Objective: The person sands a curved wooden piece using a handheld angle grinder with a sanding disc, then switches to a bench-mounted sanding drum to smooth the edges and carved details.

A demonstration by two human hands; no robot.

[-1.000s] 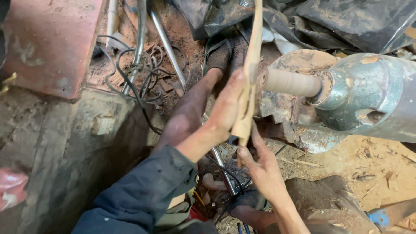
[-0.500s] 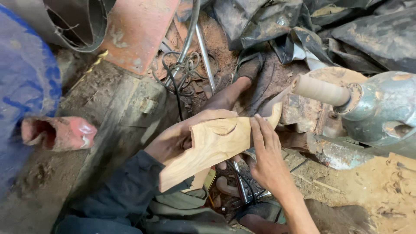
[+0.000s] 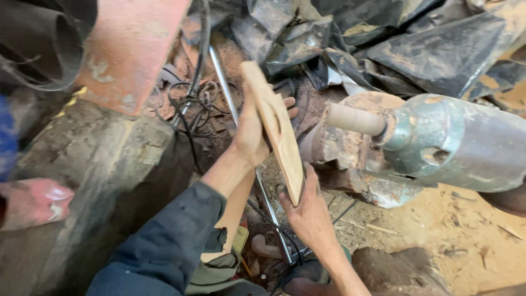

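A big grey-green metal machine housing (image 3: 466, 148) fills the right side, lying level, with a pale cylindrical sanding drum (image 3: 353, 119) jutting from its end toward the middle of the view. Crumpled black plastic sheeting (image 3: 416, 49) is heaped behind it along the top. On the left stands a rough, dirt-caked concrete block (image 3: 98, 175), with a rust-red metal plate (image 3: 129, 49) leaning above it. Sawdust-covered ground (image 3: 455, 225) spreads under the housing at lower right. A thin steel rod (image 3: 227, 93) runs diagonally down the middle past a tangle of dark wires (image 3: 192, 104).

The flat carved wooden piece (image 3: 276, 131) is held edge-on in the centre, tilted, just left of the drum's tip and not visibly touching it. The left hand (image 3: 252, 131), coming out of a dark blue sleeve (image 3: 159, 252), is wrapped around the upper part of the piece, fingers showing past its far face. The right hand (image 3: 309, 211) supports the lower end from beneath, thumb pressed along the edge and gripping it. A pink object (image 3: 33, 200) shows at the far left edge; what it is cannot be told.
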